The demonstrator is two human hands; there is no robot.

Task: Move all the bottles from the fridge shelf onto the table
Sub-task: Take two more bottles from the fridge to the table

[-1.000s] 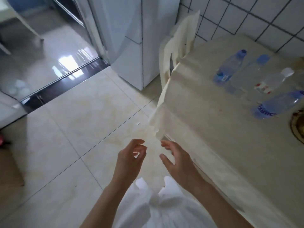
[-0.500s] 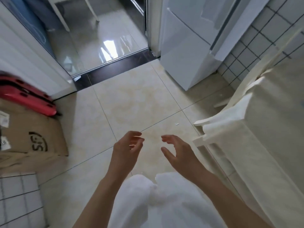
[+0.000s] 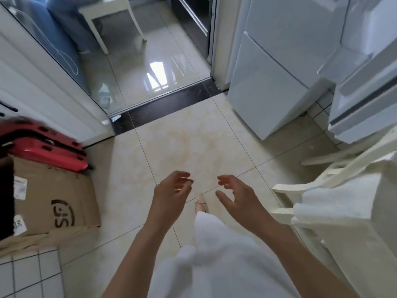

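No bottle shows in the head view now. My left hand (image 3: 171,196) and my right hand (image 3: 238,201) hang side by side over the floor tiles, both empty with fingers loosely curled and apart. The white fridge (image 3: 270,82) stands at the upper right, and its open door (image 3: 365,67) with shelf racks juts toward me at the far right. Only a corner of the cloth-covered table (image 3: 352,211) shows at the right edge. The fridge's inside shelves are hidden from here.
A cream chair (image 3: 311,186) stands between the table and the fridge. A cardboard box (image 3: 53,203) and a red suitcase (image 3: 43,145) lie on the floor at left. Beyond a dark threshold (image 3: 167,104) a glass sliding door opens to another room.
My view has swung left, away from the table: the bottles lying on it have left the frame and the fridge door has come in. Both hands stay empty in front of me.
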